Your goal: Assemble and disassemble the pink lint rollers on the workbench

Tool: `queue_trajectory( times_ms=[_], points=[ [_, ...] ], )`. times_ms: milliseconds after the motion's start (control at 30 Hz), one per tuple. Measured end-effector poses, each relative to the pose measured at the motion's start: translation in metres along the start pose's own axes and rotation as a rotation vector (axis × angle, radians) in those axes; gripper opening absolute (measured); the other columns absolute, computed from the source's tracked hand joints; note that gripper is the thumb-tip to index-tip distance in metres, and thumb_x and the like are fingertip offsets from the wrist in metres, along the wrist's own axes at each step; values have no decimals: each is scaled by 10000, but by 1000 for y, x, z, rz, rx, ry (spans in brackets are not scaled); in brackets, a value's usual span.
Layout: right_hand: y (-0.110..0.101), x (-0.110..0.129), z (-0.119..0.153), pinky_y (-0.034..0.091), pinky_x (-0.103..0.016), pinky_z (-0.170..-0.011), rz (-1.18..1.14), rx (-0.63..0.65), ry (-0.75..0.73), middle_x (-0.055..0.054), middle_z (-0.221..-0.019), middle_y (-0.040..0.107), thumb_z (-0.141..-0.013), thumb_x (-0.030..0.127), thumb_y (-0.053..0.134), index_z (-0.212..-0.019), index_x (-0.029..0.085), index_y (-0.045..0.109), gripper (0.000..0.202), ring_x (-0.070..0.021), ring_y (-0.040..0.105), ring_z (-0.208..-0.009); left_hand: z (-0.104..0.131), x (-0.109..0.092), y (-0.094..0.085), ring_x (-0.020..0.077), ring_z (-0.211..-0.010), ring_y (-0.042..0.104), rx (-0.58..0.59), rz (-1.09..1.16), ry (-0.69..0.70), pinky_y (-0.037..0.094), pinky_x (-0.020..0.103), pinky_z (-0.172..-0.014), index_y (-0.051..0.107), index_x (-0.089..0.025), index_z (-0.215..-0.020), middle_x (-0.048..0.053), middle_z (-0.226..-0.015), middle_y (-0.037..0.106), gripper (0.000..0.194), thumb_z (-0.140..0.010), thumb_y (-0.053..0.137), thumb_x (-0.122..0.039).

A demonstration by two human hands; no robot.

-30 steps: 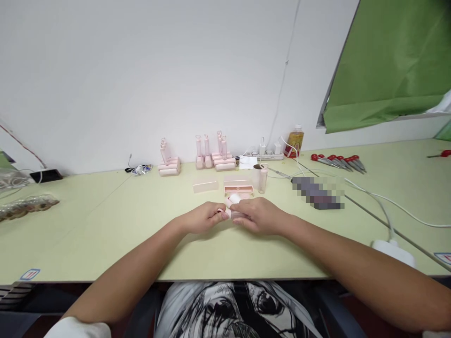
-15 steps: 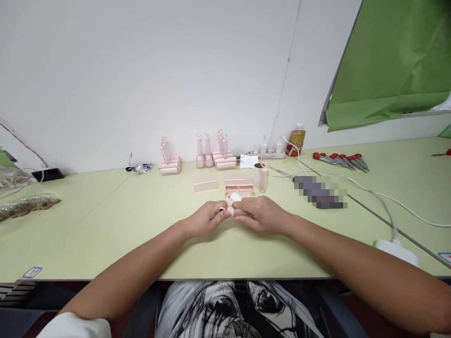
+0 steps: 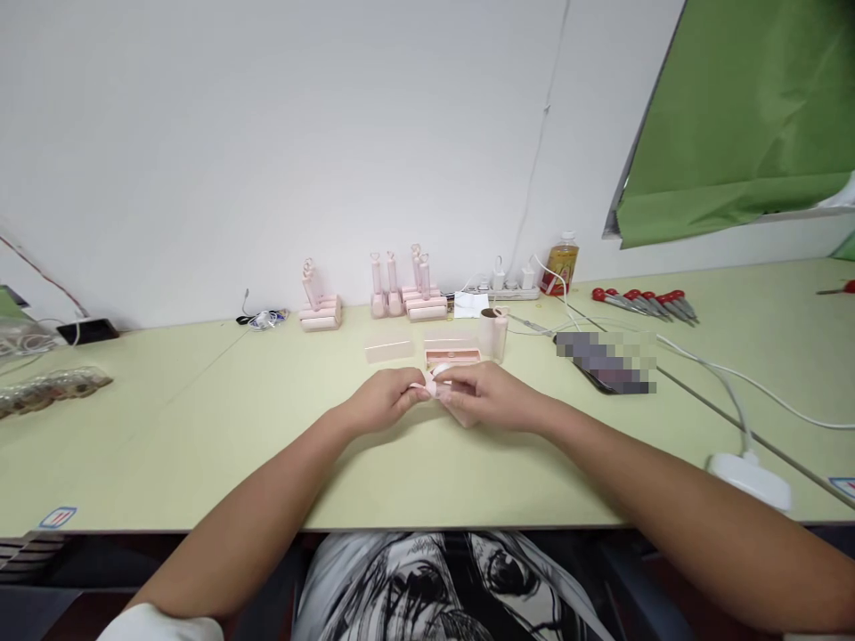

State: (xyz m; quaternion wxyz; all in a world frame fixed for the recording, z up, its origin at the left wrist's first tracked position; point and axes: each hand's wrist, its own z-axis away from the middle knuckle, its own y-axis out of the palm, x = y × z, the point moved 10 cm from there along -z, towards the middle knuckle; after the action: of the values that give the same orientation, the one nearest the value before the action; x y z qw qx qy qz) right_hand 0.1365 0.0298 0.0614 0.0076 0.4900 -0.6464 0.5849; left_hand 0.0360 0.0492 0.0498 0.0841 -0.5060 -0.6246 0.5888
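Note:
My left hand (image 3: 386, 398) is closed, pinching a small pale pink plastic part (image 3: 431, 386) between thumb and fingers. From the other side my right hand (image 3: 491, 394) is closed round a pale pink plastic piece (image 3: 463, 415), its fingertips meeting the left hand's part. A rounded white end (image 3: 441, 367) shows between the hands; fingers hide most of the pieces. Just beyond lies an open, shallow pink case (image 3: 452, 356). Two clear pinkish covers (image 3: 388, 350) rest behind it. To the right stand a pale roll with a dark hollow (image 3: 488, 331) and a pink tube (image 3: 500, 335).
Pink roller-like units with upright looped handles (image 3: 427, 307) line the wall. A power strip (image 3: 511, 292), a bottle (image 3: 560, 264) and red-handled tools (image 3: 641, 303) are further right. A partly blurred phone (image 3: 605, 365) and a white charger (image 3: 749, 479) with cables lie on the right side.
My hands have turned the pink pieces, and the right-hand piece now slants toward me. The right fingers have lifted and now pinch nearer the left hand.

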Motion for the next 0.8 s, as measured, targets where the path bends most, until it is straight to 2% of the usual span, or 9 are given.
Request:
queue_trajectory(
  times_ms=[100,200,333,467,533,600,700,800],
  points=[
    [-29,-24,1,402,-266,-596,-138,-232,111,-35,-806,655,-864,448,531,-1051,179,677,358,-148,539,-650,0,12,-14,110,-596,446,-100,119,-48,359,236,-586,478,-176,-729,-17,-632,497,391,-948,359,-477],
    [-41,-51,5,392,-262,-532,-262,-339,224,-16,-698,607,-831,489,556,-995,156,676,390,-125,491,-552,1,26,-17,95,-550,423,-123,253,-115,360,225,-556,449,-177,-700,-29,-594,466,429,-947,336,-508],
    [-36,-64,4,340,-240,-448,-403,-339,258,25,-570,509,-808,535,573,-886,150,664,403,-103,425,-474,1,34,-9,94,-566,443,-49,261,-172,363,223,-555,503,-164,-722,-22,-624,490,442,-921,383,-541],
    [-27,-56,3,342,-236,-435,-447,-342,228,29,-568,509,-806,537,579,-802,156,636,386,-95,427,-459,2,30,1,99,-579,462,16,261,-189,356,222,-542,569,-161,-847,-26,-650,516,406,-850,512,-562],
    [-17,-49,2,365,-239,-439,-470,-300,222,38,-534,502,-818,518,573,-802,162,627,361,-102,445,-450,3,25,11,106,-566,486,79,333,-206,371,228,-536,573,-171,-973,-32,-649,532,420,-838,528,-565],
    [-4,-43,1,393,-241,-447,-494,-245,207,42,-515,499,-838,500,555,-789,170,612,338,-108,467,-451,3,17,17,107,-553,480,115,318,-197,365,231,-532,574,-182,-1011,-39,-643,523,417,-833,541,-557],
    [11,-36,-1,427,-243,-461,-527,-183,176,35,-545,524,-872,480,512,-806,175,606,326,-108,494,-462,1,4,13,104,-573,439,79,123,-128,324,232,-540,596,-177,-916,-37,-661,508,355,-803,601,-514],
    [4,-40,0,451,-256,-501,-483,-273,170,1,-642,604,-890,438,478,-940,169,641,319,-123,543,-525,0,-2,10,108,-590,421,55,43,-93,311,238,-552,589,-170,-887,-31,-674,510,320,-844,555,-485]
  ],
)
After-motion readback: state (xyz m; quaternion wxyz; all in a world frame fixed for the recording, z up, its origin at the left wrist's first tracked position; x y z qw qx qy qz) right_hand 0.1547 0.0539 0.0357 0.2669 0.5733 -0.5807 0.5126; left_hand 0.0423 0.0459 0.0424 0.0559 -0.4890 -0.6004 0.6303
